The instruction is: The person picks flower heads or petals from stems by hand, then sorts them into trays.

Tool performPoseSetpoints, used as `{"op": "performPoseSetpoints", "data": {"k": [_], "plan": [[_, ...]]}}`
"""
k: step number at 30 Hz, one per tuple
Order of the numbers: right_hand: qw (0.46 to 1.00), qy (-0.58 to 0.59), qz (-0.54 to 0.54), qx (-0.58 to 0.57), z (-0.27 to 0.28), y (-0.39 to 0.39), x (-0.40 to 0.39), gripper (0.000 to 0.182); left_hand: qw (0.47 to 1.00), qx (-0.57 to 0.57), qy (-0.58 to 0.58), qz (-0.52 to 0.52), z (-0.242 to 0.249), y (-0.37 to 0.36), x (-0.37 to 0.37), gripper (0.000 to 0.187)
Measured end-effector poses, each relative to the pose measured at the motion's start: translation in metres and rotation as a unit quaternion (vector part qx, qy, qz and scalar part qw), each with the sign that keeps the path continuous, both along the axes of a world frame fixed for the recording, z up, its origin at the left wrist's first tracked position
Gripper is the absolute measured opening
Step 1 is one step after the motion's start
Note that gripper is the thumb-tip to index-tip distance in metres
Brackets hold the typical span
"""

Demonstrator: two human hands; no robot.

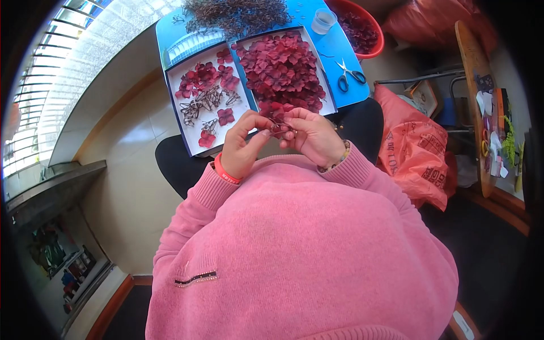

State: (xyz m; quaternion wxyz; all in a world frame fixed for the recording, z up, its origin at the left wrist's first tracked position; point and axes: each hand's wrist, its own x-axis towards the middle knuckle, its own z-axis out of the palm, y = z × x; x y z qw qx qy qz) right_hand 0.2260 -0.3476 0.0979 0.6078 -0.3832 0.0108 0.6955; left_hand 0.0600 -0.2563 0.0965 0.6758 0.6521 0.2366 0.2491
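My left hand [245, 143] and my right hand [317, 136] meet just in front of my chest, fingers pinched together. Between them is a dark red flower [276, 111] with thin brownish stems; the fingers partly hide it. Right beyond my hands lies a shallow box lid or tray in two parts. Its right part holds a heap of dark red flower heads [283, 65]. In the left part [198, 141], loose red flowers [205, 78] lie beside bare brown stems [198, 103].
The blue table [354, 96] bears scissors [350, 76], a clear plastic cup [323, 21] and a pile of brown stems [238, 14]. A red basin [378, 42] of petals stands at its right. A red plastic bag [413, 147] sits at my right, near a wooden board [473, 107].
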Motion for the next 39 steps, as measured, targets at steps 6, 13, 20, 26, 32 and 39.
{"op": "performPoseSetpoints", "data": {"k": [6, 13, 20, 26, 32, 39], "plan": [[0.997, -0.081, -0.01, -0.004, 0.001, 0.003, -0.004, 0.01, 0.994, -0.103, 0.016, 0.008, 0.002, 0.004, 0.004, 0.008], [0.831, -0.553, -0.011, 0.065, 0.015, 0.005, -0.009, 0.014, 0.997, 0.005, 0.063, 0.05, -0.004, 0.008, 0.01, 0.007], [0.838, -0.525, 0.027, 0.143, 0.003, 0.004, -0.009, 0.006, 0.989, -0.146, 0.0, -0.002, -0.002, 0.01, 0.007, 0.011], [0.891, -0.381, -0.089, 0.229, 0.014, 0.005, -0.013, 0.007, 0.95, -0.303, -0.06, -0.043, -0.016, 0.009, 0.005, 0.016], [0.952, -0.249, -0.027, 0.176, 0.02, 0.001, -0.003, 0.006, 0.89, -0.444, -0.056, -0.089, -0.012, 0.006, 0.007, 0.018], [0.953, -0.284, 0.006, 0.1, 0.016, 0.002, -0.005, 0.009, 0.979, -0.19, 0.026, 0.066, -0.012, 0.015, 0.01, 0.026]]}}
